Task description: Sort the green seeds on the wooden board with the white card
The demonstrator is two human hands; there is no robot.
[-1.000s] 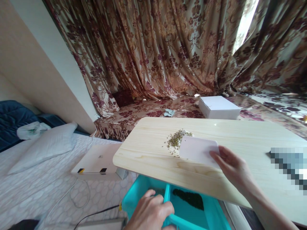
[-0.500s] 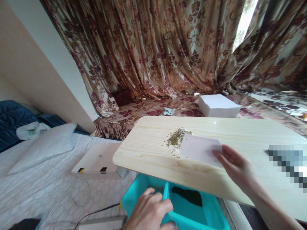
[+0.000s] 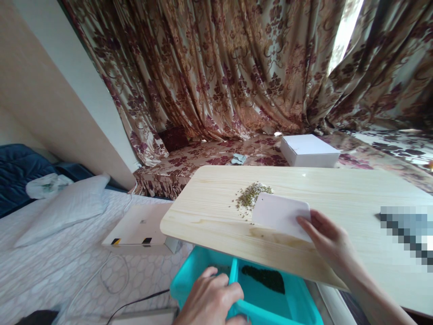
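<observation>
1. Table: pale wood-grain top with rounded corners [image 3: 338, 194]; the landmark for all entries below.
2. Pile of small green and whitish grains [image 3: 251, 197]: lay loose on the left part of the table, strays scattered around it.
3. Flat white plastic scraper with a small corner hole [image 3: 280, 214]: broad face showing, over the table's left half, its left end at the pile's near right side; whether it pressed on the tabletop could not be told.
4. Right hand [image 3: 327, 232]: over the table, closed on the scraper's right end, thumb on the upper face.
5. Turquoise plastic bin with a divider [image 3: 191, 266]: below the table's near edge, partly covered by it.
6. Dark green mass of fine grains [image 3: 269, 280]: in the bin's right compartment, near the table's edge.
7. Left hand [image 3: 213, 293]: below the table's near edge, over the bin's left compartment and beside the divider, fingers bent; whether it gripped anything could not be told.
8. White lidded rectangular box [image 3: 309, 151]: beyond the table's far edge.
9. Crumpled pale blue cloth [image 3: 238, 159]: beyond the table's far edge, left of the lidded box.
</observation>
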